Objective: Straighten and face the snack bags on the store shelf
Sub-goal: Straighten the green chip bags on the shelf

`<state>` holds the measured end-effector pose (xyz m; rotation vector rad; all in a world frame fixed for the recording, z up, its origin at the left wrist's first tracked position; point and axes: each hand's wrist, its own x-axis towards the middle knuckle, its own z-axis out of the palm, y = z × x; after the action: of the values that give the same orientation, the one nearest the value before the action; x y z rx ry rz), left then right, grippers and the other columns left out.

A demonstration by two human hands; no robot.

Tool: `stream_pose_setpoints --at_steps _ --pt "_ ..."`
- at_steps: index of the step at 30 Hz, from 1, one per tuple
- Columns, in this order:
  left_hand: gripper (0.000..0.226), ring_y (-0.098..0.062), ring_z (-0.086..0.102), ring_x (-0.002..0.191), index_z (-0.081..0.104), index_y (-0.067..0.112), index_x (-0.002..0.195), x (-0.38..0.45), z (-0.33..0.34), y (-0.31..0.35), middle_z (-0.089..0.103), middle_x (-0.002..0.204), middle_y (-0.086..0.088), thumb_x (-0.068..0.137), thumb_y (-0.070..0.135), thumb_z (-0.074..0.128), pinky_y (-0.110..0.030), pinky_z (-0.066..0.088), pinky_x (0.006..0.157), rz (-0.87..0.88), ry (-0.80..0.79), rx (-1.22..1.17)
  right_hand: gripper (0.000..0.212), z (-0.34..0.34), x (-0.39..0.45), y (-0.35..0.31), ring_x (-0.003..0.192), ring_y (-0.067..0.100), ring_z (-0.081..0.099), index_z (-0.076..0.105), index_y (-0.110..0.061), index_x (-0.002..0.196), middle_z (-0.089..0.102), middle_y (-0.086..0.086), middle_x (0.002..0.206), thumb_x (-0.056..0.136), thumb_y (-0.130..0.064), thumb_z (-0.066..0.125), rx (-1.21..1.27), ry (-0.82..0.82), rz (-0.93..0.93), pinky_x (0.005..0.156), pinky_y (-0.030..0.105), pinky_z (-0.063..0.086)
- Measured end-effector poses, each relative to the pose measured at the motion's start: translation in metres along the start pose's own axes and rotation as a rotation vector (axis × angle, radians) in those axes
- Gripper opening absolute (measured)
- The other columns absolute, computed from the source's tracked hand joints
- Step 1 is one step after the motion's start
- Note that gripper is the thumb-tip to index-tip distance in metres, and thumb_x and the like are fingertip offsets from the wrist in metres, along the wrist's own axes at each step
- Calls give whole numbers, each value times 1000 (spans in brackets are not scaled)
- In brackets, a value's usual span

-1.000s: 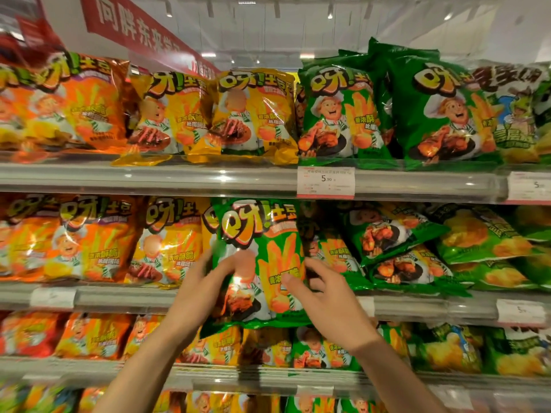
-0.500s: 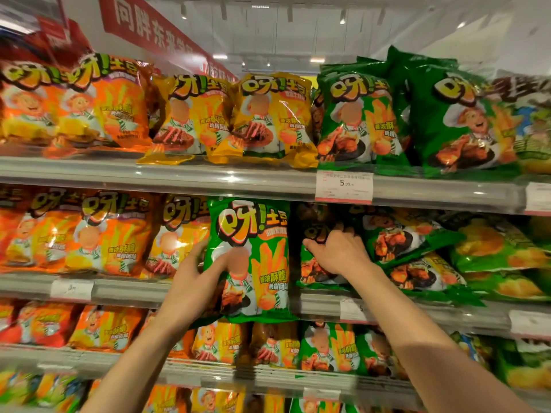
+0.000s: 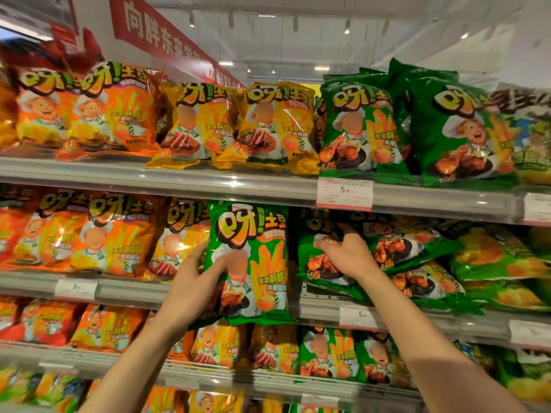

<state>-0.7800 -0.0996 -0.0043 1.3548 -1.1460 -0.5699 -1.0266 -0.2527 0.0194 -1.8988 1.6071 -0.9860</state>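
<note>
On the middle shelf (image 3: 125,289), hands grip two green bags, apparently: left hand (image 3: 196,275) an upright bag (image 3: 256,263), right hand (image 3: 347,254) a slumped bag (image 3: 313,263).

red hanging banner (image 3: 155,37); white price tags (image 3: 344,193), ceiling lights (image 3: 322,67)

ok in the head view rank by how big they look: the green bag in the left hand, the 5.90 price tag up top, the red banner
1. green bag
2. red banner, partly cut off
3. price tag

The bag is nearest the camera, so its lead may be only apparent.
</note>
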Motion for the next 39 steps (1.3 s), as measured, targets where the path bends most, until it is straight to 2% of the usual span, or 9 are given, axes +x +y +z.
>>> stream_pose_setpoints --at_steps 6,9,16,19,22,27,30,33,39 --pt "87 -11 49 130 36 31 152 -2 1 1 47 144 15 79 68 65 -39 38 112 -20 -20 -27 58 6 -6 8 120 21 52 45 -30 137 54 2 131 86 -45 69 141 45 -213 96 32 43" --pt "99 -16 52 131 39 33 150 -2 -4 0 52 146 8 65 79 62 -48 41 111 -21 -6 4 59 17 -11 5 117 25 52 42 -27 141 48 5 134 89 -44 64 85 109 -272 88 31 41" --pt "77 -14 54 128 45 32 145 0 -9 0 57 140 9 80 68 64 -48 42 111 -21 -7 -3 50 41 -18 -2 105 40 57 57 -4 121 61 23 112 92 -45 59 -332 364 -302 89 47 47" --pt "69 -9 55 124 48 31 141 0 -2 2 57 136 15 83 64 64 -39 45 107 -26 -26 19 51 47 -8 -7 113 41 55 56 -5 125 57 25 125 88 -39 62 -477 438 -250 90 49 48" --pt "45 6 53 108 44 39 133 0 5 0 54 125 26 93 46 63 -18 42 91 -31 -41 12 67 44 3 -1 129 41 44 43 -10 144 43 25 142 89 -43 62 -508 366 -174 98 48 43" --pt "106 -15 45 136 34 29 154 0 4 1 45 152 8 64 76 64 -45 37 114 -18 -43 23 54 32 -7 9 113 41 55 66 -12 118 63 23 117 99 -55 41 -579 220 -197 93 43 40" --pt "101 -14 46 135 33 31 153 2 6 -3 45 152 8 68 77 63 -45 39 113 -25 -48 36 48 38 -9 17 112 37 51 58 -16 123 60 19 116 100 -53 39 -682 151 -229 96 45 36" --pt "77 -3 51 123 36 27 153 4 8 -6 48 147 12 88 56 65 -28 41 101 4 -59 -1 47 45 -7 22 112 34 53 56 -18 130 61 17 118 99 -51 42 -776 190 -229 95 44 36" --pt "91 -11 45 133 34 31 154 5 6 -7 44 152 10 76 68 64 -38 39 109 -1 -55 27 42 52 10 18 113 35 53 62 -19 127 66 16 114 101 -46 42 -734 161 -134 94 41 34"
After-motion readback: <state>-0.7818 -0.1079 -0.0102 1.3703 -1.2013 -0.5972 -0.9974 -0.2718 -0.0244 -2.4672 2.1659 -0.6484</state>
